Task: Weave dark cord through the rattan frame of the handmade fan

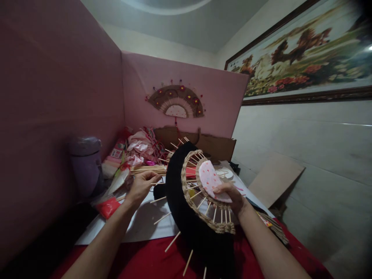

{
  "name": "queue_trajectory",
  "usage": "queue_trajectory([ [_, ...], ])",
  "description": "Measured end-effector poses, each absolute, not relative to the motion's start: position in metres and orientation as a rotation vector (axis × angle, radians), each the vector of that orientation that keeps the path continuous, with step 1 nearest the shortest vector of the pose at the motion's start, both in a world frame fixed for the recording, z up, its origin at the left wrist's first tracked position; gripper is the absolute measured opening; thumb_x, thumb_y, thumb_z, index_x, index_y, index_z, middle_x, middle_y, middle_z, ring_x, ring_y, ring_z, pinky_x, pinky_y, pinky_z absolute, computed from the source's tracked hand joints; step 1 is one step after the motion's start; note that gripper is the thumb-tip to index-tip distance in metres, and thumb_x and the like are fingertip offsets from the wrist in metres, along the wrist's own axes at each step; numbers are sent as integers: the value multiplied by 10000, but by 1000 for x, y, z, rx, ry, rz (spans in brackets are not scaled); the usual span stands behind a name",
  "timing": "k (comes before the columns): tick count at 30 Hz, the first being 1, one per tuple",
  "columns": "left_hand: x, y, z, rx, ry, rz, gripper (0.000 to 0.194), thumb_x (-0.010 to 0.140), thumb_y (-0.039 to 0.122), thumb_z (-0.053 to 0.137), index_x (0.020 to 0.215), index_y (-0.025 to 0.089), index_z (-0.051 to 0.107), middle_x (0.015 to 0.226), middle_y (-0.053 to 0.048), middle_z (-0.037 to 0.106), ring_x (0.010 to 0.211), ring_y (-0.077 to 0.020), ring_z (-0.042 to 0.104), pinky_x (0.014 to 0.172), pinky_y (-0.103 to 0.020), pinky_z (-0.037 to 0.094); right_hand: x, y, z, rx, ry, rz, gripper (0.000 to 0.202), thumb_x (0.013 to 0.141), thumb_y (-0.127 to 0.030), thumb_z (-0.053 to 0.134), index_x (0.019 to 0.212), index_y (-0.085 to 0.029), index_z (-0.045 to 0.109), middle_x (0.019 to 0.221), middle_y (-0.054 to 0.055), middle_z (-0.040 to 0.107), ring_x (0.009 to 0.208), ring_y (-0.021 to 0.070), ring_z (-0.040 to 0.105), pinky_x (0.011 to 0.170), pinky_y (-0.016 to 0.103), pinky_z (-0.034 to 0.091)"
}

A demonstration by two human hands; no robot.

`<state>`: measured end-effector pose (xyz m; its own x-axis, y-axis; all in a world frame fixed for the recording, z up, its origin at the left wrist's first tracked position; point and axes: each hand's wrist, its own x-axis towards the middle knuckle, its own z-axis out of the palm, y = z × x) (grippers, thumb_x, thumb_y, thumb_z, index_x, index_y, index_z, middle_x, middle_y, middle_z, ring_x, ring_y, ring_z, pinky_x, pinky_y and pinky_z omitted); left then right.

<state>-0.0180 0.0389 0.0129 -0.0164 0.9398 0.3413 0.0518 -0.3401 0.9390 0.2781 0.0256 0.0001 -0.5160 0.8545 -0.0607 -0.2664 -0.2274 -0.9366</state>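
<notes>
A half-round craft fan (173, 186) is tilted up in front of me, with a wide black band woven over thin wooden sticks whose bare ends jut past its outer edge. Inside the band run a braided twine ring (186, 190) and a white half-disc with pink dots (209, 179). My right hand (231, 195) grips the fan at this half-disc, thumb on the front, other fingers mostly hidden behind. Beside the outer stick ends, my left hand (145, 185) is closed in a pinch at a thin strand of black yarn. A dark yarn bundle (159, 192) lies just below its fingertips.
A finished fan with flowers (177, 100) hangs on the pink panel (136, 89). Wooden sticks (148, 169), pink fabric (139, 145), a red packet (108, 207) and a lilac container (86, 166) stand left. Brown cardboard (276, 178) leans on the right wall.
</notes>
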Motion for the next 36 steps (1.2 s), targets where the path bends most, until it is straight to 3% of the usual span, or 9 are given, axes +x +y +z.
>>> queue_trajectory([
  [5, -25, 38, 14, 1372, 1086, 1449, 357, 573, 455, 688, 519, 149, 511, 435, 62, 413, 385, -45, 276, 401, -200, 173, 279, 26, -2, -787, -1229, 1831, 397, 584, -134, 535, 965, -53, 614, 651, 97, 691, 500, 168, 627, 437, 238, 514],
  [10, -27, 39, 13, 1353, 1046, 1425, 353, 599, 443, 673, 521, 150, 491, 437, 64, 405, 375, -38, 257, 393, -199, 152, 280, 31, -4, -764, -1218, 1854, 327, 589, -124, 554, 903, -65, 624, 672, 93, 692, 522, 164, 635, 470, 243, 528],
  [20, -26, 36, 22, 1544, 1067, 1595, 235, 572, 328, 730, 524, 134, 607, 526, 13, 537, 529, -89, 442, 525, -217, 325, 279, 27, -3, -840, -1218, 1866, 312, 544, -133, 602, 849, -75, 634, 681, 96, 691, 485, 166, 616, 424, 254, 530],
  [26, -32, 39, 17, 1305, 1040, 1376, 309, 564, 379, 745, 539, 138, 553, 428, 71, 374, 373, -26, 232, 392, -207, 129, 279, 24, -4, -770, -1256, 1900, 346, 544, -132, 575, 883, -71, 614, 657, 81, 681, 475, 170, 619, 402, 244, 522],
  [30, -30, 41, 10, 1189, 882, 1230, 367, 560, 409, 746, 541, 142, 495, 446, 74, 354, 385, -26, 233, 404, -202, 116, 281, 23, -8, -693, -1274, 1949, 420, 559, -148, 552, 970, -71, 582, 645, 77, 676, 478, 173, 624, 391, 227, 510],
  [36, -26, 43, 3, 1264, 845, 1148, 372, 594, 422, 721, 525, 141, 486, 421, 84, 298, 402, -35, 184, 432, -228, 85, 281, 23, -11, -677, -1292, 1910, 396, 562, -162, 560, 949, -79, 581, 661, 76, 677, 473, 162, 621, 378, 204, 493],
])
